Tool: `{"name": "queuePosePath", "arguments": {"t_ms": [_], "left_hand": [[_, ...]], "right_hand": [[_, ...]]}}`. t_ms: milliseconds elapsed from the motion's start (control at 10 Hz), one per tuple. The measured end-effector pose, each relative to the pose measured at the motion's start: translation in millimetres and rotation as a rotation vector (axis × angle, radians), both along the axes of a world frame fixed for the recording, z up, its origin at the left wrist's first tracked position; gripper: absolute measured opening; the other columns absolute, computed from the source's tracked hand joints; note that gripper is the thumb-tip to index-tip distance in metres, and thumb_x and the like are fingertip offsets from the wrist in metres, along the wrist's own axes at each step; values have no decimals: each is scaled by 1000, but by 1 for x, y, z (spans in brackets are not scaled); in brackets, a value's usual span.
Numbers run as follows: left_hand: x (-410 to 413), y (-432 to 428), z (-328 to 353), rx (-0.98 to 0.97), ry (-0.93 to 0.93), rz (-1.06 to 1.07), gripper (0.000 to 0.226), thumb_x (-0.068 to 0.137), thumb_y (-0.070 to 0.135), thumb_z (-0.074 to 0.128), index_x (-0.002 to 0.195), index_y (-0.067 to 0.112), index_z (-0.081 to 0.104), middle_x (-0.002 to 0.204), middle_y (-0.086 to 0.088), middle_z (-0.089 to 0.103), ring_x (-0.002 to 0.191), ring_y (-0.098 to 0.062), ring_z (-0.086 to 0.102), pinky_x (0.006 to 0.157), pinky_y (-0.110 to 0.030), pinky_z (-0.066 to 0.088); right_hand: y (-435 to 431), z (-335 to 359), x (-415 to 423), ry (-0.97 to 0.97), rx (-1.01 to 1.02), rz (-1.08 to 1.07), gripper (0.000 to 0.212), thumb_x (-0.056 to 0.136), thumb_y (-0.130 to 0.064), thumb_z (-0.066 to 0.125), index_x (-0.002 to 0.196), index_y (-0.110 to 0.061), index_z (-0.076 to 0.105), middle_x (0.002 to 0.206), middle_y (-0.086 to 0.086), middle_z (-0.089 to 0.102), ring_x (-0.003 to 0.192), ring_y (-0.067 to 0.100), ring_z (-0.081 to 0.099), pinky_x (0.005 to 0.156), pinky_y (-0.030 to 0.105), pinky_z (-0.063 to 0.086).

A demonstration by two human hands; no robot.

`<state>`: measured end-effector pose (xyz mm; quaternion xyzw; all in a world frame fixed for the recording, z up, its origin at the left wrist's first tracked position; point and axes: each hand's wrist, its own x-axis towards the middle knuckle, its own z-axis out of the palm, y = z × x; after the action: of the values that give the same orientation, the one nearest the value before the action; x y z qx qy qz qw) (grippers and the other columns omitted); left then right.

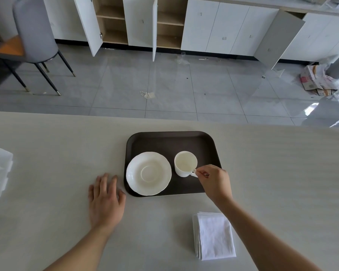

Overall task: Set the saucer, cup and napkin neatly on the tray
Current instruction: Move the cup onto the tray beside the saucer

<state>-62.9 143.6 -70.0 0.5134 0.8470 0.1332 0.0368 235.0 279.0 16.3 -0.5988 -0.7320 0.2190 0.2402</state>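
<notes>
Our right hand [213, 182] has the handle of the cup [185, 163] pinched between thumb and fingertips, the remaining fingers curled in. The cup stands upright on the tray [170, 139], just beside the saucer [148, 173] and apart from it. Our left hand [106, 198] lies flat and open on the surface [282, 173], holding nothing, its fingertips near the tray's left edge.

The cup looks like glazed white china: we judge it light, stiff, slick and easily chipped, so the handle is the sensible place for a grip, with a gentle set-down. The saucer is the same ware, round with a scalloped rim and a shallow centre ring that should seat the cup's foot; it is best lifted by the rim. The tray is dark, matte, rectangular with rounded corners and a raised lip. The napkin [215, 235] is off the tray, on the surface by our right forearm: a folded white cloth, soft and limp, best taken by the folded edge.
</notes>
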Motion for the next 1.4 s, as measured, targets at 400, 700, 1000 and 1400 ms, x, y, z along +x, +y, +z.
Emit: {"name": "queuePosePath", "arguments": {"t_ms": [400,700,1000,1400], "left_hand": [[1,0,2,-11,-7,0,57,85,33,37,131,8,56,144,-22,49,137,-44,41,115,-57,27],[3,-1,4,1,-3,0,58,85,34,34,130,6,57,144,-22,50,138,-43,41,115,-58,27],[3,0,3,29,-19,11,56,84,31,38,130,6,57,145,-22,49,139,-43,39,116,-58,24],[0,0,-6,44,-26,4,55,85,33,35,130,8,56,144,-21,48,138,-43,38,115,-57,23]], "right_hand": [[9,-3,3,16,-25,25,8,85,-16,76,91,-10,76,88,4,76,75,19,67,69,31,58],[-10,0,22,60,-47,-24,15,85,-17,76,99,-12,72,87,-2,68,73,10,61,64,17,47],[-69,-9,86,-433,-455,-156,56,84,-50,68,126,-15,56,108,1,68,93,19,66,80,30,54],[-102,-21,71,-333,-641,-329,43,57,-50,78,83,-21,59,75,-7,63,64,12,59,50,24,44]]}}
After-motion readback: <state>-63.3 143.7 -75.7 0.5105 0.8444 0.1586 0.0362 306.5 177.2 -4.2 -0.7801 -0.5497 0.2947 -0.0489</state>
